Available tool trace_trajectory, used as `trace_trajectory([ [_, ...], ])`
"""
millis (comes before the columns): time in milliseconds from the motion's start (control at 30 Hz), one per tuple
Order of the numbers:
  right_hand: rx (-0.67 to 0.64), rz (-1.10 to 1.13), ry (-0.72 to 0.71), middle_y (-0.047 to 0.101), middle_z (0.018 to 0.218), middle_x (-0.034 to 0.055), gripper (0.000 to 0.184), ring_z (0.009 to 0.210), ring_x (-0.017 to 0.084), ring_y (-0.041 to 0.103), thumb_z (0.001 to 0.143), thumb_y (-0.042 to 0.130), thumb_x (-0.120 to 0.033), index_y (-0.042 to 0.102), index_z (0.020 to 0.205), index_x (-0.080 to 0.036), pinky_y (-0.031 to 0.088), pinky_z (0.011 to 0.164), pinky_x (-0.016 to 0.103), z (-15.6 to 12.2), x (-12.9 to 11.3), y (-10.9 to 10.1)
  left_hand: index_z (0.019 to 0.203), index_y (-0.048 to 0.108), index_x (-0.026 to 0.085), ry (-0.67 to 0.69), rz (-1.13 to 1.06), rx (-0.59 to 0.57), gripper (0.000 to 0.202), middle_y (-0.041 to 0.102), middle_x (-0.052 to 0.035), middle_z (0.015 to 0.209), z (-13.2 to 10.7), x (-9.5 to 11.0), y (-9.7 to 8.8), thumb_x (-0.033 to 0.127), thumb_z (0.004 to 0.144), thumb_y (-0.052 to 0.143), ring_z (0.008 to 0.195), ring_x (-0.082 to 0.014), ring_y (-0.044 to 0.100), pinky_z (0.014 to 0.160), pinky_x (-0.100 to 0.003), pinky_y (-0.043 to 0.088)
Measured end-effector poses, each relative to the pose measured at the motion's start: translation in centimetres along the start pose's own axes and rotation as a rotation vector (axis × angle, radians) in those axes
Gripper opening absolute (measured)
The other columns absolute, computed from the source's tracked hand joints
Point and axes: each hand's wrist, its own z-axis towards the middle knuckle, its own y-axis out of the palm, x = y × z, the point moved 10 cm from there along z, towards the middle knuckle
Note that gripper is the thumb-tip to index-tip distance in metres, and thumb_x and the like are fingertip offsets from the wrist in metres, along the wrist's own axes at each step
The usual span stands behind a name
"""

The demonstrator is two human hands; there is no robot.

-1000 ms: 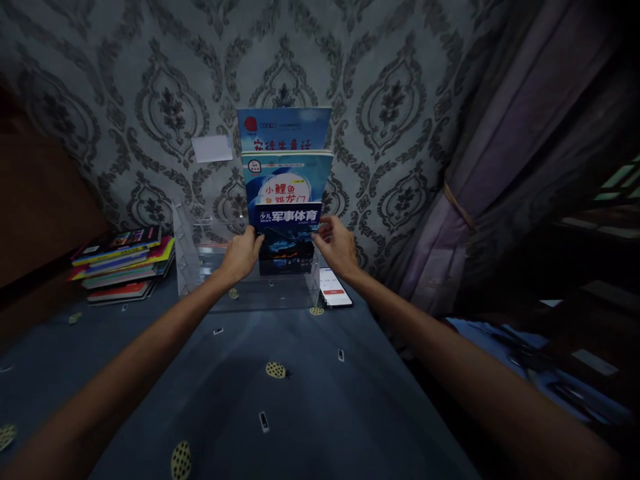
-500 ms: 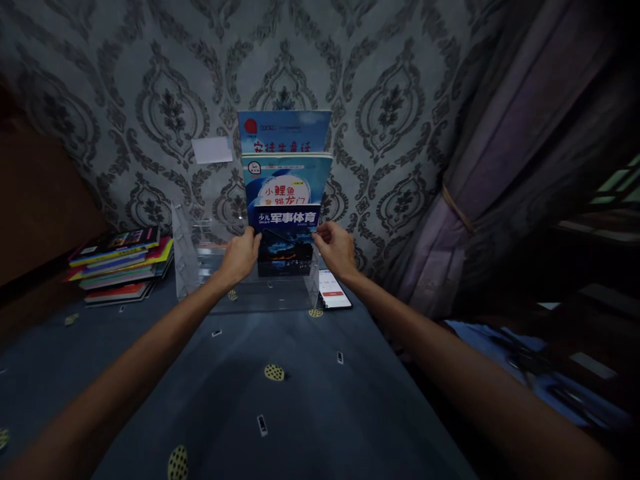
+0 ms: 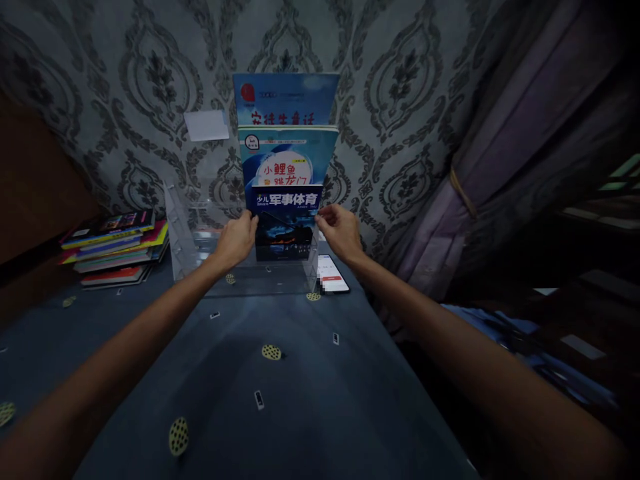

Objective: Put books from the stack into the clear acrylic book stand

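A dark blue book [image 3: 286, 217] with white characters stands upright in a clear tiered rack [image 3: 177, 223]. My left hand [image 3: 237, 237] pinches its left edge, and my right hand [image 3: 341, 232] pinches the right edge. Behind it, a light blue book [image 3: 323, 153] with a white oval rises higher. Farther back stands the tallest one, a blue book [image 3: 287, 99] with red characters. The lower parts of the two rear books are hidden by the ones in front.
On the left lies a stack of books [image 3: 117, 250]. A lit phone [image 3: 333, 275] rests right of the rack. Patterned wallpaper [image 3: 405, 113] backs the dark patterned tablecloth [image 3: 300, 433]. A tied curtain [image 3: 450, 220] hangs to the right. A white label [image 3: 207, 125] shows above the rack.
The view has tilted a little, so the table and rack appear higher. Both hands keep their hold on the dark blue book, which stays in about the same place in the rack.
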Motion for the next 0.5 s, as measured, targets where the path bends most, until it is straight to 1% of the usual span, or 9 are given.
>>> trace_trajectory([
  [100, -0.005, -0.004, 0.000, 0.067, 0.073, 0.0028, 0.011, 0.067, 0.020, 0.061, 0.083, 0.061, -0.030, 0.065, 0.085, -0.020, 0.049, 0.069, 0.036, -0.10, 0.06, -0.03, 0.109, 0.059, 0.018, 0.005, 0.002, 0.020, 0.031, 0.073, -0.0109, 0.089, -0.12, -0.02, -0.05, 0.035, 0.107, 0.033, 0.085, -0.0243, 0.072, 0.084, -0.033, 0.049],
  [233, -0.005, -0.005, 0.007, 0.067, 0.073, 0.0035, 0.014, 0.068, 0.021, 0.061, 0.085, 0.060, -0.033, 0.066, 0.086, -0.020, 0.049, 0.069, 0.037, -0.22, -0.07, -0.06, 0.107, 0.060, 0.017, -0.018, 0.086, -0.006, 0.035, 0.073, -0.0132, 0.091, -0.31, -0.08, 0.17, 0.036, 0.107, 0.031, 0.083, -0.0262, 0.072, 0.080, -0.034, 0.049],
  [333, 0.004, -0.003, 0.004, 0.067, 0.074, 0.0038, 0.018, 0.066, 0.021, 0.061, 0.085, 0.059, -0.036, 0.066, 0.088, -0.020, 0.049, 0.068, 0.037, -0.24, -0.22, -0.12, 0.107, 0.060, 0.017, -0.014, 0.068, 0.001, 0.037, 0.073, -0.0120, 0.090, -0.40, -0.09, 0.14, 0.037, 0.108, 0.029, 0.083, -0.0248, 0.072, 0.080, -0.033, 0.049],
  [400, -0.002, 0.012, -0.007, 0.067, 0.074, 0.0039, 0.020, 0.067, 0.021, 0.061, 0.085, 0.059, -0.039, 0.067, 0.088, -0.020, 0.049, 0.068, 0.036, -0.21, -0.30, 0.04, 0.104, 0.061, 0.018, -0.011, 0.051, 0.018, 0.038, 0.073, -0.0109, 0.088, -0.40, -0.18, 0.10, 0.037, 0.108, 0.028, 0.085, -0.0247, 0.071, 0.080, -0.033, 0.049],
  [500, -0.019, 0.056, 0.000, 0.065, 0.071, 0.0030, 0.025, 0.067, 0.021, 0.061, 0.087, 0.056, -0.043, 0.065, 0.082, -0.020, 0.048, 0.065, 0.035, -0.13, -0.05, 0.42, 0.100, 0.062, 0.019, -0.002, 0.056, 0.033, 0.041, 0.072, -0.0104, 0.089, -0.32, -0.20, 0.12, 0.038, 0.108, 0.027, 0.090, -0.0257, 0.070, 0.083, -0.034, 0.049],
])
